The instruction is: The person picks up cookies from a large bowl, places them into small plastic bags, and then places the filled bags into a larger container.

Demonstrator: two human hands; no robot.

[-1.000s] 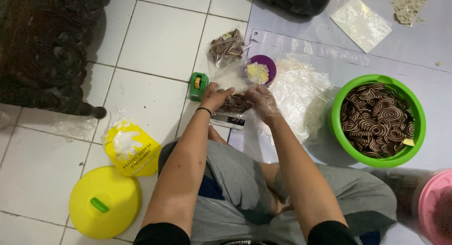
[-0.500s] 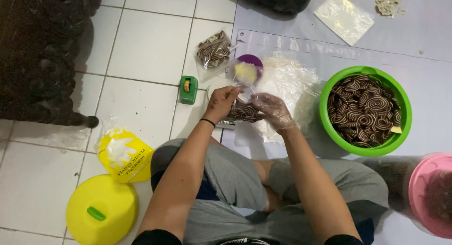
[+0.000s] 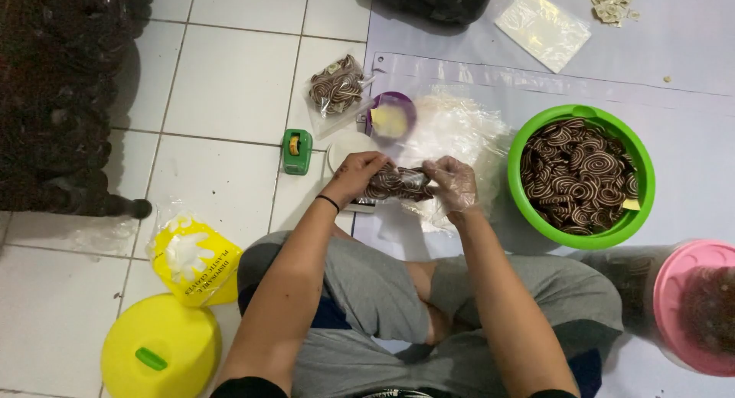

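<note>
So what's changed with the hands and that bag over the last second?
Both hands, left hand and gloved right hand, have lifted the bag of cookies off the white scale and now hold it sideways between them. The bag was held throughout. The green bowl, tape dispenser and yellow lid lie as before.

Right hand [image 3: 453, 182] in thin clear plastic glove, crinkly & glossy; left hand [image 3: 354, 174] bare. Clear shiny plastic bag [image 3: 396, 182] of matt brown swirl snacks btwn both. Green bowl [image 3: 528, 134] & yellow lid [image 3: 157, 352]: smooth plastic; floor [image 3: 230, 69]: glossy white tile
</note>
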